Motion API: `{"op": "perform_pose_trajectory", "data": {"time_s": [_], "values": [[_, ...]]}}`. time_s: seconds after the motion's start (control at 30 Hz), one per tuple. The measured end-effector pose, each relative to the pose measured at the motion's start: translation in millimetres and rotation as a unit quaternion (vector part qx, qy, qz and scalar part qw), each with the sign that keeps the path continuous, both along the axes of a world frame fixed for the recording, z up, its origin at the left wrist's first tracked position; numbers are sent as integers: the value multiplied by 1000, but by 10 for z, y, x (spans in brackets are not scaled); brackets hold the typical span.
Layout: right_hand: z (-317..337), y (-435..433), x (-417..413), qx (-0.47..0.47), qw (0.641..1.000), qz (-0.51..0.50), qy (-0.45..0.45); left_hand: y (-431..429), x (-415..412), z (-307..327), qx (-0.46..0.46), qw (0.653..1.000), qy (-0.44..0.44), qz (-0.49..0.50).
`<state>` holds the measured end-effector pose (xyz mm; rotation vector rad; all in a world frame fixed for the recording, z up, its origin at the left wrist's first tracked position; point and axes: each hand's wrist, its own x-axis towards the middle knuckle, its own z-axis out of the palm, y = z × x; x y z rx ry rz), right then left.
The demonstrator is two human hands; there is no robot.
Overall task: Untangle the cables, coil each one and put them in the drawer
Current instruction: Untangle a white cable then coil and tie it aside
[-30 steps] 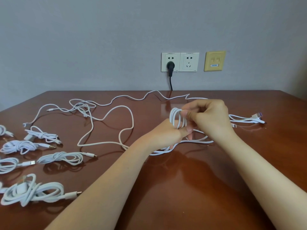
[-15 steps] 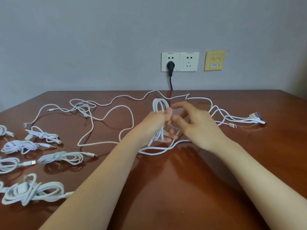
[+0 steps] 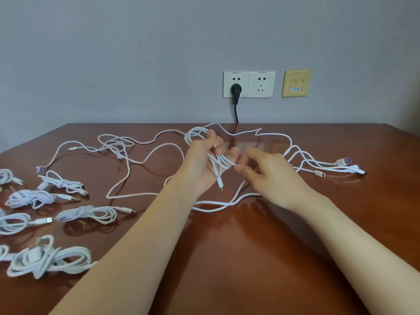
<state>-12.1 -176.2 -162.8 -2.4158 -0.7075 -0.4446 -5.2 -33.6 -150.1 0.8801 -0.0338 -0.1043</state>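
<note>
Left hand (image 3: 204, 160) is raised above the table (image 3: 227, 258), fingers curled round several loops of a white cable (image 3: 196, 135). The loops stick up past the knuckles and the strands run down across the palm, gripped so the coil can't spring open. The small plug end (image 3: 220, 184) of that cable hangs free below the left palm, off the table. Right hand (image 3: 268, 176) is just beside the left, thumb and forefinger closed narrow on a strand where it leaves the left palm, other fingers loosely curled (reads as a pinch, contact partly hidden by the thumb). My read: mid-coil, with the right hand feeding the next turn or about to wrap the tail round the bundle. More cable sags from the hands onto the table and passes under the right wrist, so there is slack left to wind. Right of the right hand a cluster of connectors (image 3: 341, 165) lies flat, well apart from the fingers; can't tell if they belong to the held cable. Left of and beyond the left hand, loose cables (image 3: 145, 155) sprawl and cross, not yet untangled. Pulling slack could drag them along. Further left of the left forearm, coiled bundles (image 3: 86, 213) lie side by side, likely finished ones parked out of the way. Drawer is not in view. On the wall beyond the hands are sockets (image 3: 261, 84), one with a black plug (image 3: 235, 89).
</note>
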Motion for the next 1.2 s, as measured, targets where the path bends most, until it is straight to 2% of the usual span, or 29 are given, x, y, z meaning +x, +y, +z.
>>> {"op": "perform_pose_trajectory", "data": {"time_s": [0.1,0.2,0.3,0.37,0.63,0.8,0.93,1.03,1.1,1.2], "values": [[37,-52,4,-36,999,-35,-12,24,23,15,-8,1000,5,30],[63,-64,-5,-21,1000,-21,-2,56,43,26,5,999,4,41],[141,-122,-14,78,996,13,44,87,54,31,13,998,15,53],[183,-150,-31,112,991,34,63,106,56,29,25,998,20,58],[151,-29,-68,127,987,84,58,59,39,-27,169,984,12,61],[121,17,-62,117,987,104,46,-56,3,-43,334,937,4,99],[96,36,-40,169,979,102,49,-161,-69,-43,409,911,20,53],[96,42,-23,216,972,66,61,-192,-112,-45,376,926,6,-16],[108,28,-14,224,973,17,57,-195,-120,-43,359,932,5,-54],[148,-3,-16,215,975,-5,64,-208,-133,-29,344,932,9,-112]]}}
